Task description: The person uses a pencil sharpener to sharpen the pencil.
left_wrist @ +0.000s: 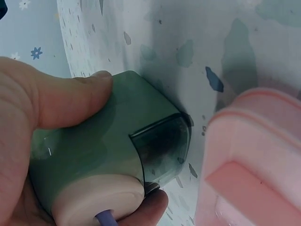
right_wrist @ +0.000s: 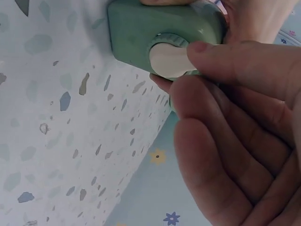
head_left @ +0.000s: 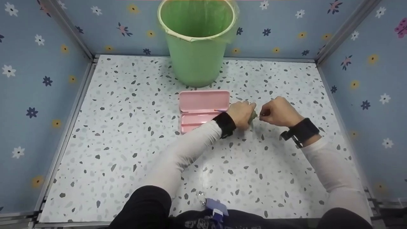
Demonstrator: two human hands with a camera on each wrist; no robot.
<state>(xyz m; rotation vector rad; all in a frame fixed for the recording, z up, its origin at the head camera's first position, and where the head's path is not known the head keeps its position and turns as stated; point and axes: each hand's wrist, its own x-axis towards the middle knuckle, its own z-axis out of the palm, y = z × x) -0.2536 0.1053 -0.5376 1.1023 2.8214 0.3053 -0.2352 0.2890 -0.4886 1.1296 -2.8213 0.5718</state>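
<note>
My left hand point(head_left: 240, 114) grips a green crank pencil sharpener point(left_wrist: 94, 146), thumb along one side and fingers under the other. It has a dark see-through shavings window point(left_wrist: 164, 146) and a cream round front. A purple pencil point(left_wrist: 107, 218) sticks into the hole of that front. On the opposite end, my right hand point(head_left: 281, 111) pinches the cream crank handle point(right_wrist: 169, 59) between thumb and forefinger, the other fingers curled in. Left of the left hand lies an open pink pencil case point(head_left: 204, 101), partly covered by that hand and wrist.
A tall green bin point(head_left: 197, 60) with a clear liner over its rim stands behind the pencil case. The speckled table point(head_left: 127, 121) has flower-patterned panels point(head_left: 273, 28) on its back and both sides. A lanyard badge point(head_left: 217, 206) hangs at the front edge.
</note>
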